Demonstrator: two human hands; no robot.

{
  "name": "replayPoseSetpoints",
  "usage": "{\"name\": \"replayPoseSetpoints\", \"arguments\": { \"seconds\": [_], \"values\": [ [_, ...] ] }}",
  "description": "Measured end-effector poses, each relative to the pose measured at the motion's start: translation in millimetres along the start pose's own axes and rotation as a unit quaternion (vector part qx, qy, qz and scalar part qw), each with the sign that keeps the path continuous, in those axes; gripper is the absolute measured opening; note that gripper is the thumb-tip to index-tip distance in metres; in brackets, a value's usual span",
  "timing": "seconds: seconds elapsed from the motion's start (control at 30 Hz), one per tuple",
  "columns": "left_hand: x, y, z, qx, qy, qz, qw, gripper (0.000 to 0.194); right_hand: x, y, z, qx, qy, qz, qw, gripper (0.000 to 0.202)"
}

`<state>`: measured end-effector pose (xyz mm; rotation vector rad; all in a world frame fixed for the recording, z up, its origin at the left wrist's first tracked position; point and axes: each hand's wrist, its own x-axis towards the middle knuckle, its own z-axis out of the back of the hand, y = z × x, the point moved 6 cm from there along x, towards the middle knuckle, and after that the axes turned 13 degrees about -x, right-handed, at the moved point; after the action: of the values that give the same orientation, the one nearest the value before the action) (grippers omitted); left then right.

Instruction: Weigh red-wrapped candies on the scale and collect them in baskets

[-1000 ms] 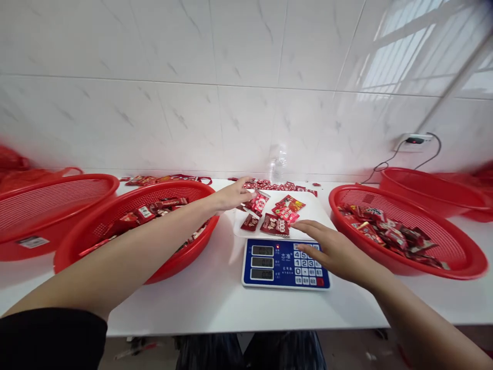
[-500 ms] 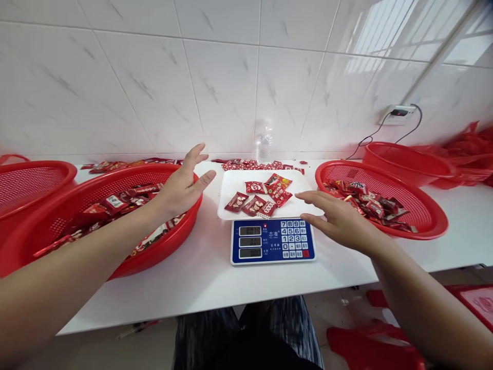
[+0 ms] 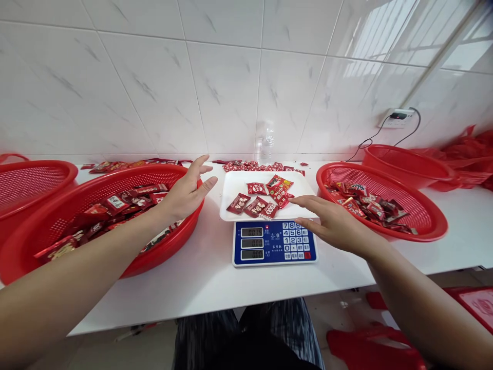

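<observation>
Several red snack packets (image 3: pixel 256 207) lie on the white tray (image 3: pixel 230 187) of a blue-fronted scale (image 3: pixel 275 259). My left hand (image 3: pixel 187 192) hovers over the right rim of a big red basket (image 3: pixel 192 218) of packets, fingers apart and holding nothing. Over the tray's right edge is my right hand (image 3: pixel 333 221), its fingers apart with nothing in them, partly covering the keypad. Beyond it stands another red basket (image 3: pixel 427 221) with packets inside.
Red packets (image 3: pixel 256 166) and a clear bottle (image 3: pixel 265 144) are along the wall. Further red baskets stand at the far left (image 3: pixel 34 177) and back right (image 3: pixel 408 162). A cable runs from a wall socket (image 3: pixel 396 118). Red stools are below, right.
My left hand has shifted slightly right and down. My right hand has moved a little left and down over the scale's edge. The packets on the tray keep their arrangement.
</observation>
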<state>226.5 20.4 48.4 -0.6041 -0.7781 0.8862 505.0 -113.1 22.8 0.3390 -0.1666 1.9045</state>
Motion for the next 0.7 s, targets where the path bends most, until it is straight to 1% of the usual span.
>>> {"name": "replayPoseSetpoints", "arguments": {
  "seconds": [0.17, 0.23, 0.27, 0.37, 0.47, 0.53, 0.63, 0.7],
  "values": [
    [-2, 2, -3.1, 0.021, 0.011, 0.002, 1.0, 0.066, 4, 4, -5, -0.004, 0.018, 0.01, 1.0, 0.043],
    [0, 3, -7.8, 0.045, 0.03, -0.001, 0.999, 0.062, 5, 6, -6, -0.007, 0.026, 0.009, 1.0, 0.043],
    [3, 2, -12.4, 0.061, 0.049, -0.006, 0.997, 0.06, 6, 6, -6, -0.008, 0.028, 0.009, 1.0, 0.043],
    [17, -2, -35.5, 0.125, 0.127, -0.028, 0.984, 0.052, 9, 10, -6, -0.011, 0.019, 0.009, 1.0, 0.044],
    [37, -10, -67.2, 0.168, 0.191, -0.048, 0.966, 0.05, 11, 14, -5, -0.006, -0.003, 0.017, 1.0, 0.044],
    [51, -13, -90.1, 0.18, 0.223, -0.046, 0.957, 0.051, 11, 16, -6, 0.0, -0.007, 0.022, 1.0, 0.042],
    [67, -13, -118.4, 0.194, 0.249, -0.028, 0.948, 0.052, 7, 14, -7, -0.003, -0.008, 0.016, 1.0, 0.041],
    [74, -13, -127.9, 0.198, 0.243, -0.029, 0.949, 0.05, 4, 9, -7, -0.008, -0.004, 0.008, 1.0, 0.041]
  ]
}}
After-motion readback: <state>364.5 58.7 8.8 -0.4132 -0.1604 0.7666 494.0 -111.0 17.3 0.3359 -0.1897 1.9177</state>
